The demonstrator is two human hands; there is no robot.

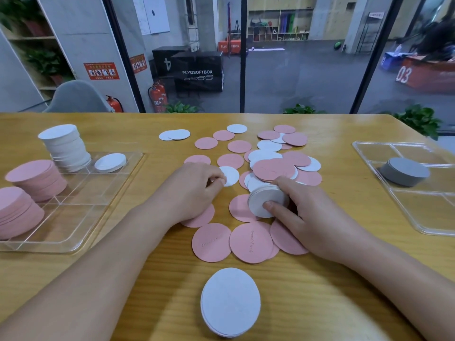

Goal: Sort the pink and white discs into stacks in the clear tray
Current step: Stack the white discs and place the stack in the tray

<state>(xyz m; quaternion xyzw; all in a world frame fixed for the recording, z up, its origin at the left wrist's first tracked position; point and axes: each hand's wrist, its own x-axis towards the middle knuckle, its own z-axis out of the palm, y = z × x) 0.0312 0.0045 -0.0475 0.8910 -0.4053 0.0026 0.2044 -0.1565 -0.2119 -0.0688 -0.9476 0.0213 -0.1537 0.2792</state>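
1. While loose pink and white discs (273, 168) lie scattered mid-tabletop (157, 279), sorting only partly done.
2. Left hand (194, 188): fingers curled, pinching the near edge of a single white disc (230, 175) lying flat just to its right.
3. Right hand (310, 212): wrapped round a small gathered white stack (266, 201), thumb pressed on its face, stack tipped up on edge over pink discs.
4. Clear tray (118, 183) at far left, well apart from both hands; holding a tall white stack (65, 146), a lone white disc (110, 162) in the next compartment, and two pink stacks (37, 178) nearer the front.
5. Key relation: tray lying to the left of both hands, left hand the nearer; pinched disc directly between the hands, close beside the held stack.
6. Likely next: adding the pinched disc to the right hand's stack, or carrying it leftward to the tall white stack — cannot tell which.
7. Separate white pile (230, 301) near the front edge; second tray with a grey stack (405, 172) at far right, untouched.
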